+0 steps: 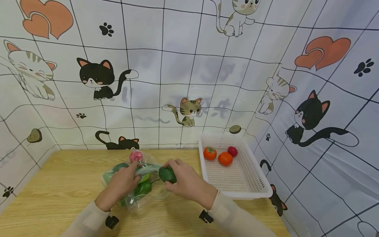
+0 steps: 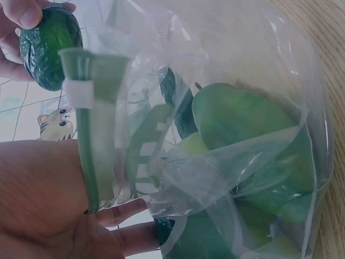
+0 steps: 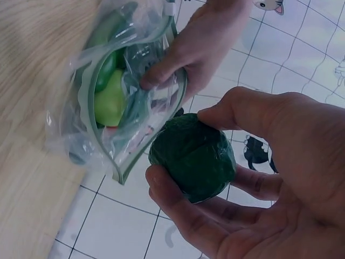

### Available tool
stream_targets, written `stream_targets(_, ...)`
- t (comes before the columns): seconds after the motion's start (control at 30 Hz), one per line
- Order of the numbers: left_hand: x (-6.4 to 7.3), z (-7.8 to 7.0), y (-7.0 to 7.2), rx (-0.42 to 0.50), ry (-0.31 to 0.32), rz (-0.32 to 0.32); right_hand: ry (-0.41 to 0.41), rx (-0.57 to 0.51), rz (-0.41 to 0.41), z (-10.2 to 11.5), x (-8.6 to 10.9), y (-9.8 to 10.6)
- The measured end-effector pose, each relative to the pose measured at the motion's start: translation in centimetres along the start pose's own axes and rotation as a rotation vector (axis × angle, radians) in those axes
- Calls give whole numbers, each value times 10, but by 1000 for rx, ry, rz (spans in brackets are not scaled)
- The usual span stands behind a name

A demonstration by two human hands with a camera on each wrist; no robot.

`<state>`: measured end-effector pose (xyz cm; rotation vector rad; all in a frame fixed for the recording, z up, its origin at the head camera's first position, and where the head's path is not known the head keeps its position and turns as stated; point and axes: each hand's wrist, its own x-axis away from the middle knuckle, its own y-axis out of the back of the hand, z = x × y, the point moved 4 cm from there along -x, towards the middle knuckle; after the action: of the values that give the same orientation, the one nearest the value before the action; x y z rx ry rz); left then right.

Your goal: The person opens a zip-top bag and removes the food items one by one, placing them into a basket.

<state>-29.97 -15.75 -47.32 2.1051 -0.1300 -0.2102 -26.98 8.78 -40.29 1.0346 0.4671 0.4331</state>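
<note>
Here, hands (image 1: 122, 182) (image 1: 187, 181) hold wrinkled green produce (image 3: 193, 157) (right) and a bag (image 3: 87, 100) (left).

Small screened-off booth, creased cartoon-cat sheeting (image 1: 177, 75) on three sides, wood-grain tabletop (image 1: 74, 171)

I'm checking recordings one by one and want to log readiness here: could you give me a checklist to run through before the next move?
1. Right hand holds the dark green piece: ok; the grip looks secure.
2. That piece is outside the clear bag: ok.
3. That piece is not touching the bag: cannot tell; they are very close.
4. Left hand holds the bag: ok, at its rim.
5. The bag is open: ok; green pieces show through its mouth.
6. The white basket has room: ok; three round fruits sit toward its far end.
</note>
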Motion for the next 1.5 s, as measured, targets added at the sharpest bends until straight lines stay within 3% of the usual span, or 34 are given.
stream_targets(0.37, 1, -1, 2, 14, 9, 11, -57, -30, -24, -25, 6, 24)
stream_targets(0.73, -2, 7, 0, 27, -28, -26, -151, 34, -57, -53, 6, 48)
stream_targets(1.1, 1, 1, 5, 30, 8, 15, -291, 92, -51, -90, 9, 72)
stream_targets(1.5, 3, 3, 5, 42, 5, 13, -330, 156, -63, -134, 11, 93)
